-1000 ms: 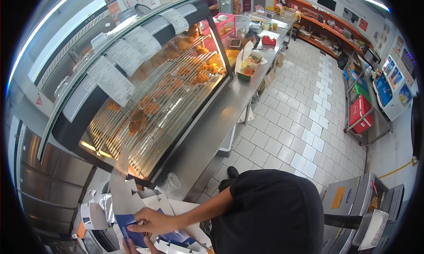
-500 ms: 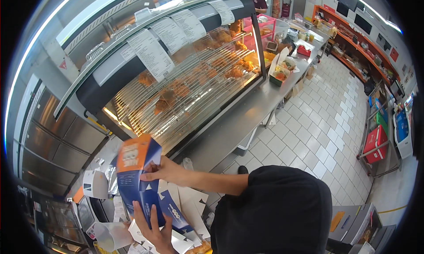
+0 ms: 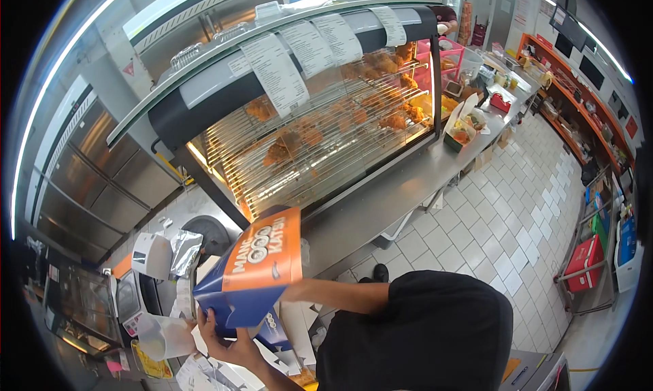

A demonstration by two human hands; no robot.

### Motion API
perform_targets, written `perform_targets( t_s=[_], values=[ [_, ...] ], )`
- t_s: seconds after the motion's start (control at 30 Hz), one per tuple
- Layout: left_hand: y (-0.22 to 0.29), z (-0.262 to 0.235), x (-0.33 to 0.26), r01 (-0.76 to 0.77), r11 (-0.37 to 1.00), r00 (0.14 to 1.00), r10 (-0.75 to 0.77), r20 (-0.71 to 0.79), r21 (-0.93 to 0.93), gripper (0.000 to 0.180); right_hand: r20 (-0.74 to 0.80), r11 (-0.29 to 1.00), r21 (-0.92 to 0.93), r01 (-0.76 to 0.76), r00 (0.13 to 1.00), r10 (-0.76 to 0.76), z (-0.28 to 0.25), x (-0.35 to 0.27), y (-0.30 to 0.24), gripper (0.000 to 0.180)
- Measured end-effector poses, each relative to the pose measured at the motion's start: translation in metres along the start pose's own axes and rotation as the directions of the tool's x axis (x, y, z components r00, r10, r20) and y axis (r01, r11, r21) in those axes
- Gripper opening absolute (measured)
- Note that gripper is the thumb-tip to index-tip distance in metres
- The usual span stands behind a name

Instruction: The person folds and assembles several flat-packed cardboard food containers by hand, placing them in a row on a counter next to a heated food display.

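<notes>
A blue and orange cardboard box [image 3: 255,272] is tilted over the cluttered worktop at lower left. My left hand [image 3: 231,350] grips its lower edge, fingers against the near side and thumb apart. My right forearm [image 3: 340,296] reaches in from the right and meets the box's right side. Behind the box my right hand's fingers are hidden, so its grip cannot be made out. Beneath lie flat blue and white cardboard pieces [image 3: 275,333]. Left of my left hand stands a translucent plastic container [image 3: 163,336].
A heated display cabinet [image 3: 320,132] with fried pieces on wire racks stands ahead, paper slips [image 3: 275,74] hanging from its top. A steel counter [image 3: 401,187] runs along it, holding an open food box [image 3: 464,131]. A co-worker [image 3: 445,17] stands behind. A white device [image 3: 151,255] sits left.
The box has turned and moved right, its orange face now toward me. My right hand has gone from its visible hold to behind the box. The view has shifted left.
</notes>
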State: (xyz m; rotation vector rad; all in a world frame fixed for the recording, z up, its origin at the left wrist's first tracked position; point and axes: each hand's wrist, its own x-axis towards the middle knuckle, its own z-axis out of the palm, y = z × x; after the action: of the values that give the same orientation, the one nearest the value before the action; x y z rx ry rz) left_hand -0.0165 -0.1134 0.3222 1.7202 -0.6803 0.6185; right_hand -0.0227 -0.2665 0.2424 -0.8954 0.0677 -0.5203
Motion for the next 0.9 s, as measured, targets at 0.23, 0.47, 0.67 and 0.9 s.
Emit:
perform_targets(
  t_s=[0.23,0.47,0.67,0.9],
  values=[
    [0.004,-0.01,0.0,0.078,0.997,0.969,-0.078,-0.236,-0.008,0.053,0.05,0.832,-0.525,0.181,0.982,-0.182,-0.043,0.049,-0.025,0.065],
    [-0.004,0.014,-0.023,0.198,0.943,0.908,-0.074,-0.412,0.268,0.051,-0.02,0.655,-0.708,0.265,0.919,-0.394,-0.014,0.01,-0.034,0.056],
    [-0.036,-0.008,-0.032,0.301,0.946,0.832,-0.2,-0.518,0.118,0.039,0.19,0.627,-0.772,0.103,0.979,0.072,-0.035,0.011,-0.065,0.051],
    [-0.049,-0.001,-0.071,0.241,0.969,0.895,-0.244,-0.373,-0.057,0.053,-0.184,0.861,-0.469,-0.196,0.975,0.121,-0.021,0.014,-0.061,0.034]
  ],
)
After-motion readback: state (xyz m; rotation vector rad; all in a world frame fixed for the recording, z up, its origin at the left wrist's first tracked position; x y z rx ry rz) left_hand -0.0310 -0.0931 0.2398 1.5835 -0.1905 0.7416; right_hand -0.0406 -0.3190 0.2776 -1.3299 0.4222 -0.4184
